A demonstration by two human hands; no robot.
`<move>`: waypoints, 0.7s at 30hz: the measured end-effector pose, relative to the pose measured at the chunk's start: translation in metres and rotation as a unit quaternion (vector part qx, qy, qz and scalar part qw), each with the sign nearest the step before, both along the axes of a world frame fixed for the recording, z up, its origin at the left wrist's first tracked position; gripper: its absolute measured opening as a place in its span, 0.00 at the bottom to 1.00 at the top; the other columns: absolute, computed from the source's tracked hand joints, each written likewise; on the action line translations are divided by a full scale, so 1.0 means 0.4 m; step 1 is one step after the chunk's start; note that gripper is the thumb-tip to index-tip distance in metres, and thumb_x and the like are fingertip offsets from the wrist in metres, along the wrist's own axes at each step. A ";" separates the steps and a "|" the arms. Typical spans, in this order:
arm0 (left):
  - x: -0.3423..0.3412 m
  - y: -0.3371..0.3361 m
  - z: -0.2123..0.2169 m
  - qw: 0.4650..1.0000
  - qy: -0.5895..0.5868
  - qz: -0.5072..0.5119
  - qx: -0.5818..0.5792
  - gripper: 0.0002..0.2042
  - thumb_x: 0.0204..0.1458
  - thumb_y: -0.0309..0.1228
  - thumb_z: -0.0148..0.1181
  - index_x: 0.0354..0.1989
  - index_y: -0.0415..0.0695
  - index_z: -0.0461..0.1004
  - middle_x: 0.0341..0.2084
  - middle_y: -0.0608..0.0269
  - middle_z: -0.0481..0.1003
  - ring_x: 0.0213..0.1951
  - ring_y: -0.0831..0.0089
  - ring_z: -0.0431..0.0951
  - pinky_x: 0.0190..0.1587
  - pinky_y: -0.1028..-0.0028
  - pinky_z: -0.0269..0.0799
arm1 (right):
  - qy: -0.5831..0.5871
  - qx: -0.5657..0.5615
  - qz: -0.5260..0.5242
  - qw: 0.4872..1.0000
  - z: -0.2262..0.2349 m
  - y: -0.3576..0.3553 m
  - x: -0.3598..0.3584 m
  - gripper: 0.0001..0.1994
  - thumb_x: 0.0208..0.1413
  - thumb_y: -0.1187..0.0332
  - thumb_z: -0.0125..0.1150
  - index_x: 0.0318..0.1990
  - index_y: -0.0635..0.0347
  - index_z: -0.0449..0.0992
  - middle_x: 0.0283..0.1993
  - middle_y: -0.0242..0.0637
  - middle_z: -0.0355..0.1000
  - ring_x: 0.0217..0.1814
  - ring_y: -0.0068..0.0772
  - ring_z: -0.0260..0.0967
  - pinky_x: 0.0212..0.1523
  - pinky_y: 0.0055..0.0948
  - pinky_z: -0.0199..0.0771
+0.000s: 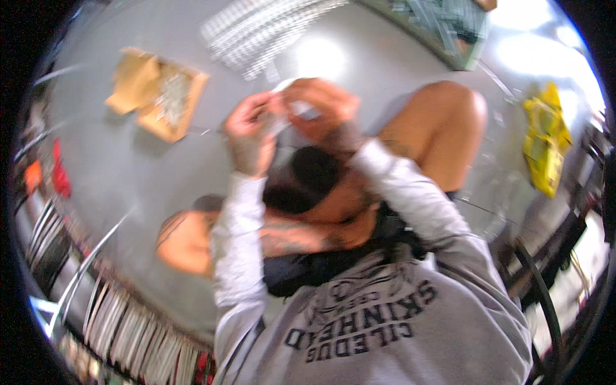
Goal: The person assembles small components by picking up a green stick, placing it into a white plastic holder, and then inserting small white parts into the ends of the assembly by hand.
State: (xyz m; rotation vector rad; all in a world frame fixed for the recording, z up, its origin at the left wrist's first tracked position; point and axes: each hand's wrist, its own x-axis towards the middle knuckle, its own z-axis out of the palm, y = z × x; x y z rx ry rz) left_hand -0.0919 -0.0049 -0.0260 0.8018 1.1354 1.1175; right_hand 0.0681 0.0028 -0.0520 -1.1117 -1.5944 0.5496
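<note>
On the grey floor (pixel 96 160), a person sits with bare legs folded, wearing a grey sweatshirt (pixel 359 346) with dark lettering and black shorts. Both forearms reach forward over the lap, and the hands meet above the crossed legs. The left hand (pixel 249 125) has its fingers bent, with their tips close to the right hand (pixel 326 109), whose fingers are curled inward. A small pale piece (pixel 280 117) is visible between the two hands; its shape is lost to motion blur. It cannot be told whether the fingers of either hand are clamped on this piece or merely beside it.

Left of the hands stands an open cardboard box (pixel 179 126), flap folded out, containing clear small parts (pixel 172 96). Beyond the hands lie rows of pale strips (pixel 253 35), blurred. Farther right is a green tray (pixel 471 58) holding grey-green pieces (pixel 436 16). A yellow package (pixel 545 147) lies on the floor well to the right of the knee. A red item (pixel 61 168) is at the far left; flat upright items (pixel 138 327) stand in a row at lower left.
</note>
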 end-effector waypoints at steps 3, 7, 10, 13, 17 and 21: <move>-0.027 -0.010 -0.003 0.990 0.140 -0.010 0.009 0.24 0.56 0.41 0.71 0.50 0.32 0.77 0.42 0.56 0.81 0.42 0.74 0.80 0.47 0.76 0.74 | 0.021 0.021 0.010 0.999 -0.036 -0.004 -0.024 0.11 0.41 0.74 0.72 0.35 0.55 0.80 0.42 0.42 0.79 0.45 0.46 0.78 0.45 0.41 0.80; -0.030 -0.008 -0.033 0.977 0.211 0.000 0.014 0.19 0.58 0.37 0.69 0.47 0.31 0.78 0.39 0.59 0.82 0.41 0.75 0.79 0.47 0.76 0.74 | 0.017 0.027 0.023 0.999 -0.041 -0.007 -0.016 0.09 0.43 0.77 0.71 0.33 0.60 0.78 0.40 0.40 0.77 0.40 0.43 0.78 0.38 0.36 0.80; -0.031 -0.013 -0.054 0.986 0.166 -0.006 0.020 0.17 0.59 0.34 0.68 0.46 0.31 0.78 0.34 0.67 0.79 0.36 0.81 0.75 0.43 0.80 0.71 | -0.001 0.017 0.023 1.000 -0.026 -0.013 -0.007 0.10 0.42 0.79 0.70 0.34 0.62 0.78 0.40 0.40 0.77 0.40 0.43 0.78 0.39 0.36 0.80; -0.042 -0.014 -0.038 0.990 0.138 -0.014 0.007 0.16 0.59 0.34 0.67 0.45 0.31 0.79 0.31 0.72 0.76 0.33 0.85 0.72 0.40 0.83 0.68 | 0.004 -0.003 0.037 0.999 -0.010 -0.015 -0.002 0.11 0.42 0.79 0.70 0.36 0.63 0.78 0.40 0.41 0.77 0.40 0.43 0.78 0.39 0.36 0.80; -0.042 -0.003 -0.010 0.987 0.160 -0.011 0.008 0.15 0.59 0.34 0.66 0.43 0.32 0.79 0.30 0.73 0.76 0.32 0.86 0.71 0.38 0.85 0.66 | 0.023 -0.003 0.052 0.998 -0.016 -0.009 -0.013 0.12 0.42 0.80 0.69 0.37 0.65 0.78 0.40 0.42 0.78 0.40 0.44 0.78 0.39 0.38 0.80; -0.051 -0.006 -0.023 0.988 0.155 -0.011 0.006 0.14 0.60 0.33 0.66 0.43 0.32 0.79 0.30 0.71 0.77 0.32 0.86 0.72 0.38 0.85 0.66 | 0.014 0.000 0.057 0.998 -0.021 -0.011 -0.018 0.11 0.43 0.80 0.69 0.37 0.65 0.79 0.40 0.42 0.78 0.40 0.45 0.79 0.40 0.38 0.81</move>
